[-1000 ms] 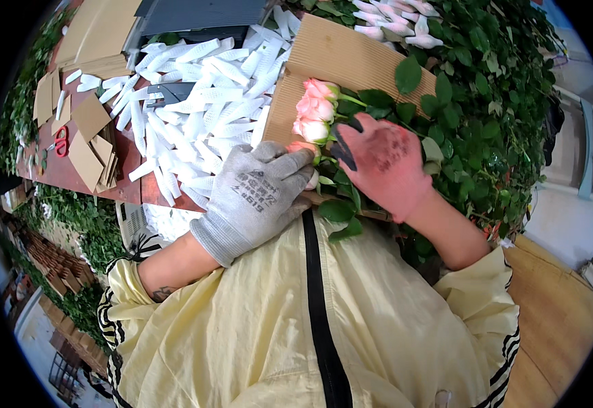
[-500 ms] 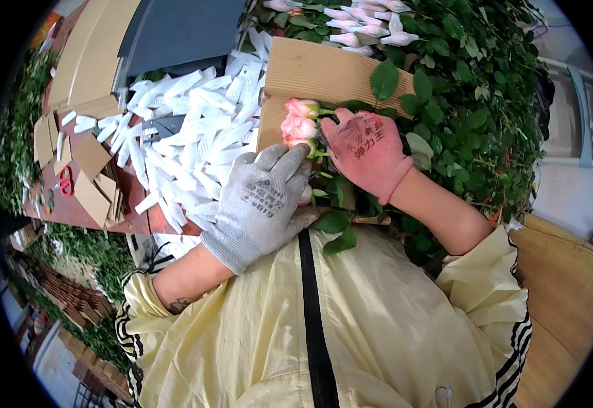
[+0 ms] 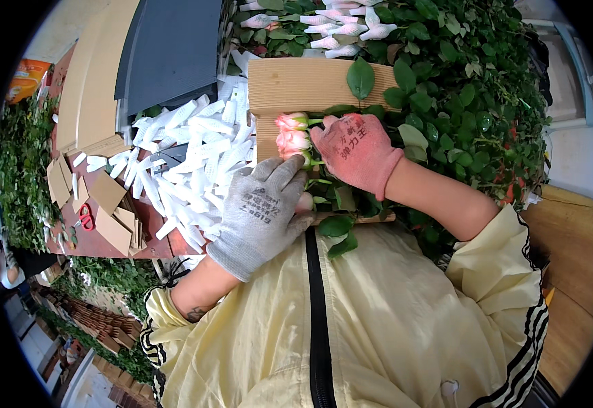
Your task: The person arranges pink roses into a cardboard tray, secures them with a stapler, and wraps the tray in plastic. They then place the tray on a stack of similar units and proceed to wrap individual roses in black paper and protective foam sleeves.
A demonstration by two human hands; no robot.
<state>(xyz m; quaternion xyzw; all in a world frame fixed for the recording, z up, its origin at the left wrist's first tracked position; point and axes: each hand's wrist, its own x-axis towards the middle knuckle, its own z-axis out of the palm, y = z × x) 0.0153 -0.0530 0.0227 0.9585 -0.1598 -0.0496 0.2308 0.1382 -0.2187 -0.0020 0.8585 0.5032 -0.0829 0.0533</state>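
Handling pink roses on corrugated cardboard
Resting the left hand, fingers together, against them; curling the right hand (pink-gloved) beside stems; impossible to tell either grip.

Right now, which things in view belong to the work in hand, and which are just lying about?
Likely in the work:
Pink roses, at the left grip and right grip
Corrugated cardboard beneath the roses
White mesh sleeves, probably, heaped near the left grip

Apparently lying about:
Red-handled scissors
Orange bag
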